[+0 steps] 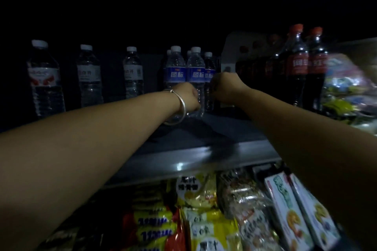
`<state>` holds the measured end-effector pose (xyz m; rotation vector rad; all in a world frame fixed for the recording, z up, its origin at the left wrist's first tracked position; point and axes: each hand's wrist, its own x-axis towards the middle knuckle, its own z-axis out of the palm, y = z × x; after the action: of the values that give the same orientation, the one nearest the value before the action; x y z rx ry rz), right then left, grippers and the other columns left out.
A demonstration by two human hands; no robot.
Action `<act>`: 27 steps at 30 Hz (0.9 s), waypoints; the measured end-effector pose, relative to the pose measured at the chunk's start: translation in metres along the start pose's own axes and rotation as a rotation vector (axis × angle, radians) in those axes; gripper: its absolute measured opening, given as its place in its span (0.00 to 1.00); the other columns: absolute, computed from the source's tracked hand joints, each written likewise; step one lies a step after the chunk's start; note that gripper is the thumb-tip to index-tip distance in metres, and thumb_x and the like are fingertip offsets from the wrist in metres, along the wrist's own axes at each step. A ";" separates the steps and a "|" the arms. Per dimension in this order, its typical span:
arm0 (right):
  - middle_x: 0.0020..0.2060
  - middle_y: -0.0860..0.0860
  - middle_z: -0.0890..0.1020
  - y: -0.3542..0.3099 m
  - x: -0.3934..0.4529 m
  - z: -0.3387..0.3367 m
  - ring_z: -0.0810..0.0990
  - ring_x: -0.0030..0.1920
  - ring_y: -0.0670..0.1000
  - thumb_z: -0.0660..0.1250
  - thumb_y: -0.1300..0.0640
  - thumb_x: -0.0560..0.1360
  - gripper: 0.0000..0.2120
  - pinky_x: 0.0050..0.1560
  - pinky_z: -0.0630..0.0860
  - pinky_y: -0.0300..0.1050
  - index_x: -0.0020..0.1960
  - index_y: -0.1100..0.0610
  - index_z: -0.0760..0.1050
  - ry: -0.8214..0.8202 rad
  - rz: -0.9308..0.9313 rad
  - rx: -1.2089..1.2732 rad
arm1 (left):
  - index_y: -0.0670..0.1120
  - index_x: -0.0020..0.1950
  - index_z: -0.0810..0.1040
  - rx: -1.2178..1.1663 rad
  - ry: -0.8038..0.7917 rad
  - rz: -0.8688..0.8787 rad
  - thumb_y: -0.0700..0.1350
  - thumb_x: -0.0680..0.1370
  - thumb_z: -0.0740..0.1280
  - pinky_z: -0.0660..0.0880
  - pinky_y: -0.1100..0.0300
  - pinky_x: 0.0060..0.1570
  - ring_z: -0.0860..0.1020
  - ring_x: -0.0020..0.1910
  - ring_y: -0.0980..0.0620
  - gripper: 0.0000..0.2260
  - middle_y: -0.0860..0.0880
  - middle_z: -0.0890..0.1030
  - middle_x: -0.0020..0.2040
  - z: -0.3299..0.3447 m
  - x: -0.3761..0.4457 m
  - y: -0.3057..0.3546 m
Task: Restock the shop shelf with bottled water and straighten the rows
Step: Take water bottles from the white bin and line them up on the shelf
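Note:
Several blue-labelled water bottles stand in a cluster on the dark shelf (204,151). My left hand (188,97), with a silver bangle at the wrist, grips the lower part of the front blue-labelled bottle (195,71). My right hand (227,87) curls round the rightmost blue-labelled bottle (209,71) beside it. Both sets of fingers are mostly hidden behind the backs of the hands. Another blue-labelled bottle (175,67) stands just left of the gripped ones, with more caps behind.
White-labelled water bottles (89,77) (133,75) and a red-and-white labelled one (44,79) stand spaced out at the left. Dark cola bottles (296,63) fill the right. Snack packets (204,228) and cartons (289,212) lie on the shelf below.

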<state>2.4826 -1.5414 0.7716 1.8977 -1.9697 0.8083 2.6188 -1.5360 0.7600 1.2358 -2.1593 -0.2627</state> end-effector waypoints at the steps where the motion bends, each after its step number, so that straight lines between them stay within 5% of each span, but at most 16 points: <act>1: 0.54 0.56 0.79 -0.003 -0.017 -0.006 0.78 0.52 0.56 0.65 0.58 0.76 0.11 0.46 0.69 0.41 0.57 0.60 0.75 0.011 -0.014 -0.009 | 0.41 0.46 0.79 -0.033 0.018 0.028 0.36 0.73 0.68 0.77 0.52 0.55 0.78 0.47 0.46 0.03 0.41 0.80 0.47 -0.001 -0.009 0.003; 6: 0.52 0.62 0.80 -0.021 -0.112 -0.025 0.79 0.53 0.64 0.65 0.59 0.74 0.14 0.53 0.76 0.54 0.60 0.61 0.73 0.123 -0.052 -0.015 | 0.39 0.55 0.77 -0.067 0.039 0.174 0.34 0.73 0.67 0.76 0.53 0.57 0.78 0.54 0.44 0.11 0.41 0.80 0.54 -0.007 -0.086 0.019; 11: 0.55 0.60 0.76 -0.032 -0.209 -0.017 0.74 0.56 0.62 0.65 0.64 0.72 0.18 0.48 0.71 0.49 0.62 0.61 0.71 0.131 -0.067 -0.196 | 0.41 0.58 0.73 -0.021 -0.045 0.269 0.37 0.73 0.66 0.72 0.57 0.53 0.76 0.56 0.43 0.14 0.42 0.78 0.57 0.020 -0.165 0.002; 22: 0.60 0.60 0.73 -0.012 -0.385 0.172 0.75 0.57 0.62 0.63 0.63 0.72 0.21 0.49 0.72 0.51 0.65 0.59 0.69 -0.376 -0.057 -0.210 | 0.38 0.58 0.73 0.063 -0.437 0.215 0.35 0.72 0.66 0.68 0.60 0.48 0.74 0.57 0.42 0.14 0.39 0.74 0.59 0.199 -0.304 -0.126; 27: 0.61 0.59 0.74 -0.007 -0.469 0.294 0.75 0.59 0.61 0.65 0.61 0.72 0.22 0.55 0.73 0.51 0.66 0.57 0.69 -0.610 -0.048 -0.026 | 0.40 0.55 0.74 -0.006 -0.626 0.171 0.36 0.75 0.63 0.63 0.60 0.42 0.73 0.51 0.48 0.09 0.42 0.73 0.50 0.290 -0.375 -0.197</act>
<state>2.5828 -1.3260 0.2718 2.3611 -2.2204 0.1875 2.7178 -1.3691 0.2847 1.0447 -2.7688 -0.6516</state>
